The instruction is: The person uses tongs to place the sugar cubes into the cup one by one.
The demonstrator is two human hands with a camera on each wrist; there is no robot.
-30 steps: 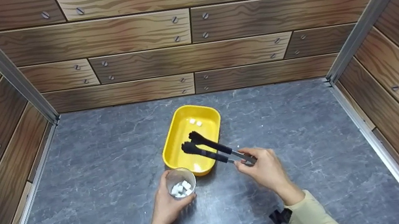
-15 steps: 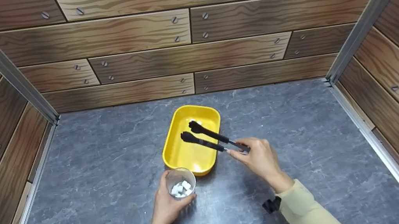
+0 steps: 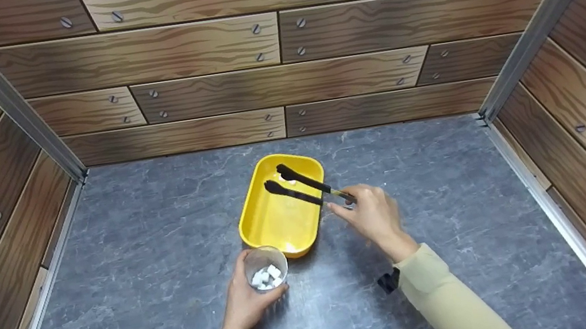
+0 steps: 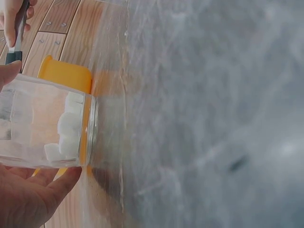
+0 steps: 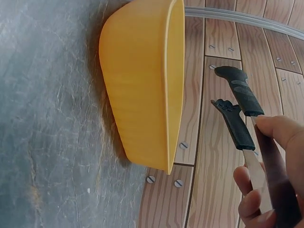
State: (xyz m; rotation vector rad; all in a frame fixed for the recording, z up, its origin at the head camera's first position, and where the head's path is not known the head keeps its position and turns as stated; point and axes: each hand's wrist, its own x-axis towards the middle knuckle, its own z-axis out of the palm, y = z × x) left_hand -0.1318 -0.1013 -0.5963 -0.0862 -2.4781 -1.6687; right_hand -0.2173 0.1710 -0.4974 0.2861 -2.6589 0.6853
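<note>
My left hand [image 3: 246, 299] grips a clear glass [image 3: 265, 256] with several white cubes [image 3: 266, 277] in its bottom. The glass stands upright on the grey surface, close to the near end of a yellow tub [image 3: 255, 225]. My right hand [image 3: 373, 213] holds a pair of tongs [image 3: 303, 192] by their metal arms, thumb on one side and fingers on the other. Their black tips are spread apart over the far part of the tub, with nothing between them. White cubes [image 3: 288, 179] at the tub's far end are partly hidden by the tongs. In the right wrist view the tongs are above the tub's rim.
Wood-patterned walls [image 3: 281, 82] enclose the grey marbled surface [image 3: 155, 254] at the back and on both sides. Metal strips [image 3: 565, 234] run along the edges and corners.
My right hand has carried the spread tongs away from me, toward the far end of the tub, where they now partly cover the cubes. The left hand and glass have stayed in place.
</note>
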